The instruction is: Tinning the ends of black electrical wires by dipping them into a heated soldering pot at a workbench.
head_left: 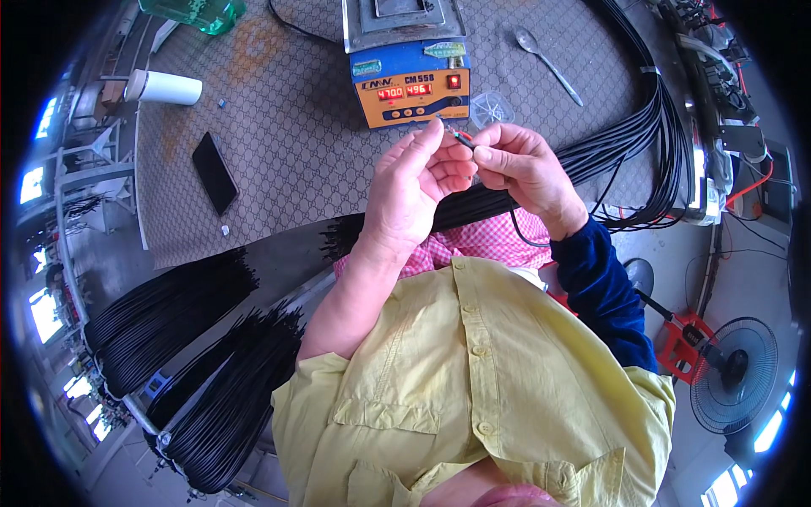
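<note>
My right hand (528,173) pinches the end of a black cable (470,144) between thumb and forefinger. Thin coloured wires (458,135), red and green among them, stick out of the cable toward my left hand (404,186). The left thumb and forefinger close on the tips of these wires, its other fingers curled below. Just beyond both hands stands a blue and orange solder pot (412,110) with lit red digits and a metal tray on top. A long bundle of black cables (629,139) runs behind my right hand and curves up along the table's right side.
A patterned cloth covers the table (287,93). On it lie a phone (215,173), a white bottle (165,87), a spoon (549,68) and a clear round dish (492,109). Black cable bundles (173,313) hang at my left. A fan (733,372) stands at lower right.
</note>
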Demonstrator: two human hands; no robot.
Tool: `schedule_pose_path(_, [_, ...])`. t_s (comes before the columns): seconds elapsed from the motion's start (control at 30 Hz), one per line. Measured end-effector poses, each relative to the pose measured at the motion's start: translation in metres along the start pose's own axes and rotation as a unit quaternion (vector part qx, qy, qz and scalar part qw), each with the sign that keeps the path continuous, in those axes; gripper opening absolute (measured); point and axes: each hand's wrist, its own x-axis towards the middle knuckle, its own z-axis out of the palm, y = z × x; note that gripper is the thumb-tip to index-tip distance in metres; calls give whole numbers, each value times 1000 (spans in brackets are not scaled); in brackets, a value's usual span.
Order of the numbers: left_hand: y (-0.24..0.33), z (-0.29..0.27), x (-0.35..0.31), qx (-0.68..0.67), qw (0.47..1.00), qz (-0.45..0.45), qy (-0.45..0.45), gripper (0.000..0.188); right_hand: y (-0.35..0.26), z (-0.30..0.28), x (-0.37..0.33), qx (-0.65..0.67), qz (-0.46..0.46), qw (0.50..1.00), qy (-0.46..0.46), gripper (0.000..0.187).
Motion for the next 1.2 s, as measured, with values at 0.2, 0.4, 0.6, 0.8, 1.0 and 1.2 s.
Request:
schedule_pose_path(0.2, [1,-1,1,32,999,0,14,24,0,1,-2,-4,8,1000,6,10])
schedule_pose_path(0.4, [-2,0,-1,53,998,38,24,22,1,2,-2,4,4,1000,11,10])
schedule_pose_path(0.6, [-6,-5,-3,24,998,49,11,20,4,4,-1,-15,-34,999,39,9])
schedule_pose_path(0.8, [-9,-3,-5,67,992,100,39,15,8,5,-2,-66,-70,993,70,10])
schedule_pose_path(1.0, [-10,-4,-5,121,981,140,54,14,8,9,-3,-138,-105,980,92,8])
schedule_pose_path(1.2, [-11,-5,-4,142,974,168,56,12,8,14,-4,-160,-127,975,92,7])
